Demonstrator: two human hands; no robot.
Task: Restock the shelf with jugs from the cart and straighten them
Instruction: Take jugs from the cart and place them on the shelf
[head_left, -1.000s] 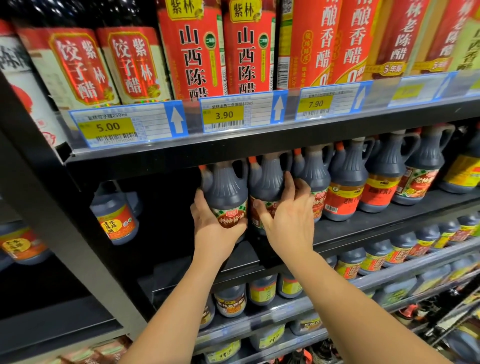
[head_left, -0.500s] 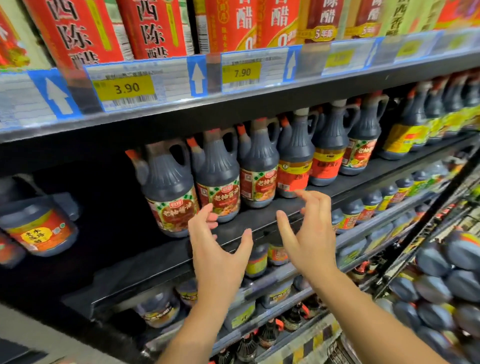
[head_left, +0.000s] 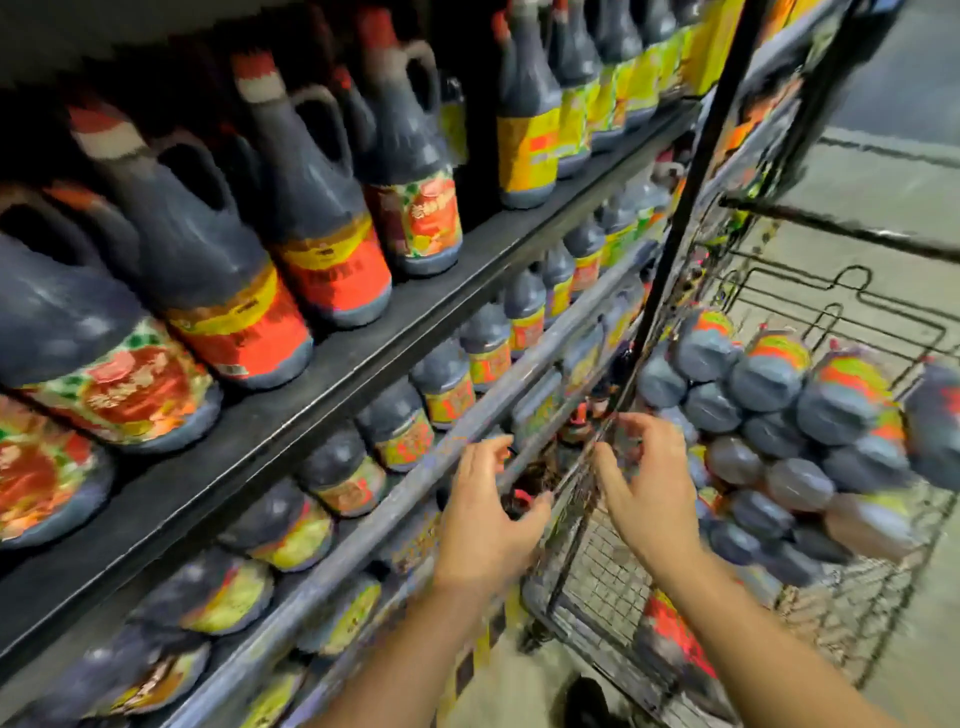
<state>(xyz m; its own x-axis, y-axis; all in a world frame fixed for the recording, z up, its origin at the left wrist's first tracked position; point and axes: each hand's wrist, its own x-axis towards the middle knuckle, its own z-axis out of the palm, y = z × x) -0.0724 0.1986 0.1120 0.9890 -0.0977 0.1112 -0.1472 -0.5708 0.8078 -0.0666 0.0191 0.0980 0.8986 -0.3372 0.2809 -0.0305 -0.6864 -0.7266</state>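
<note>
Retreat from shelf (head_left: 363, 358) front edge: left hand (head_left: 485, 525), right hand (head_left: 649, 499) both empty, fingers loosely parted, lowered beside cart (head_left: 602, 577) near corner. Shelved jugs (head_left: 218, 291) upright in row; stacked jugs (head_left: 769, 379) waiting in cart, probably next pickup.

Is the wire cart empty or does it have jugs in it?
Not empty: the cart holds a pile of dark jugs lying on their sides, several layers high.
</note>
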